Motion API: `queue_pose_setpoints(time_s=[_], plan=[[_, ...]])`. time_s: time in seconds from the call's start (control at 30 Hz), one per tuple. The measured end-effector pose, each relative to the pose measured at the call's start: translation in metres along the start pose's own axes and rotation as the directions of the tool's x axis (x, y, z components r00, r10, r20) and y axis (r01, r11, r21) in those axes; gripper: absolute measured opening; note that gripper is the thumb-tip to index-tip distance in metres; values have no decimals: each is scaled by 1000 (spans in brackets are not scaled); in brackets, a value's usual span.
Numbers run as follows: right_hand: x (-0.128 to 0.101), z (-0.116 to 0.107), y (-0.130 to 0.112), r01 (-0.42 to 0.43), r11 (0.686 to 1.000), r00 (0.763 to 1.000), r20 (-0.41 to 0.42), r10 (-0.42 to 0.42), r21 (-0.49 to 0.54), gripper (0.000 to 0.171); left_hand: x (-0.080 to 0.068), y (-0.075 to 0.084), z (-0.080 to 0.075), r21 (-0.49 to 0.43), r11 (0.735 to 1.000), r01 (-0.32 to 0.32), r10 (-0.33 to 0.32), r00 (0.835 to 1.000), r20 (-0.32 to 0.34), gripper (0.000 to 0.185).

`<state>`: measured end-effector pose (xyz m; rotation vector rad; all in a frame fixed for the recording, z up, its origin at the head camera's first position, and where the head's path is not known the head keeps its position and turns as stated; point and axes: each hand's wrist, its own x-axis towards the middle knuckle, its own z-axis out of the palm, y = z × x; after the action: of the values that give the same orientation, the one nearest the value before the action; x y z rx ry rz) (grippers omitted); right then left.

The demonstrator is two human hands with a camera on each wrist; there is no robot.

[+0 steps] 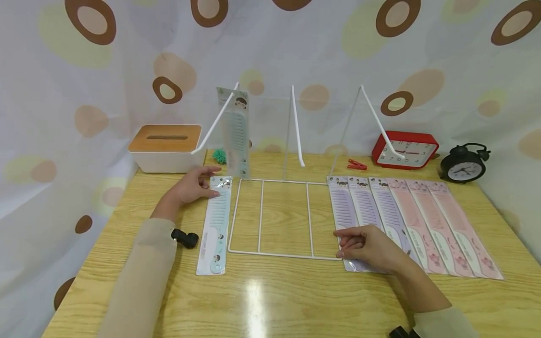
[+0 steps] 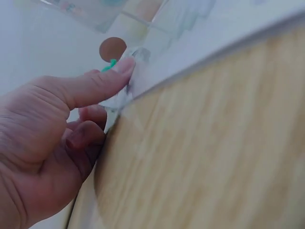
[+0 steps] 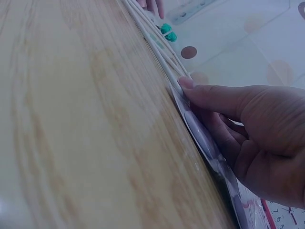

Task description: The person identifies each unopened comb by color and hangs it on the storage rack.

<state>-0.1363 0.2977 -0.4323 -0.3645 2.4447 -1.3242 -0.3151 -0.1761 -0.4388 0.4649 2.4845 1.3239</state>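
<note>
A packaged pale blue comb (image 1: pixel 213 230) lies left of a white wire rack (image 1: pixel 285 257). My left hand (image 1: pixel 191 187) pinches its upper left edge; in the left wrist view the thumb (image 2: pixel 112 81) presses on the clear wrapper's corner, with the other fingers curled beneath. Another packaged blue comb (image 1: pixel 236 136) hangs on the rack's left hook. My right hand (image 1: pixel 372 246) holds the rack's near right corner, its fingers over the nearest packaged purple comb (image 1: pixel 343 206). In the right wrist view the right thumb (image 3: pixel 209 98) lies at the wire's end.
More packaged purple combs (image 1: pixel 367 202) and packaged pink combs (image 1: pixel 427 225) lie in a row at right. Behind stand a wood-lidded tissue box (image 1: pixel 169 152), a red clock (image 1: pixel 405 150) and a black alarm clock (image 1: pixel 463 165). A red clip (image 1: pixel 357 164) lies near the rack's hooks.
</note>
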Motion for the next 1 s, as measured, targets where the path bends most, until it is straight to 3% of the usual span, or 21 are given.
queue_pose_setpoints(time_s=[0.13,0.3,0.5,0.7,0.77,0.83,0.9,1.0], plan=[[2,1,-1,-4,1000,1000,6,4,11,51,-9,0,-1,30,999,27,-25,999,-47,56],[2,5,-1,-11,1000,1000,10,11,21,51,-25,11,-10,59,998,1,1,999,-41,37],[1,5,0,-9,1000,1000,-4,9,1,53,-45,50,-31,104,993,-63,59,997,43,23],[0,-1,-1,-17,1000,1000,-19,17,-20,55,-73,95,-44,-55,982,-181,185,979,87,18],[0,-1,-2,-14,1000,1000,-19,14,-23,55,-84,108,-47,-126,960,-249,258,964,62,14],[0,-2,-2,-13,1000,1000,-19,13,-26,54,-94,118,-49,-174,924,-341,349,937,17,9],[1,-2,-2,-10,1000,1000,-17,10,-29,53,-103,126,-49,-217,870,-443,445,895,-44,6],[2,-1,-2,-15,1000,1000,-14,15,-26,52,-114,138,-46,-237,780,-580,563,814,-140,14]])
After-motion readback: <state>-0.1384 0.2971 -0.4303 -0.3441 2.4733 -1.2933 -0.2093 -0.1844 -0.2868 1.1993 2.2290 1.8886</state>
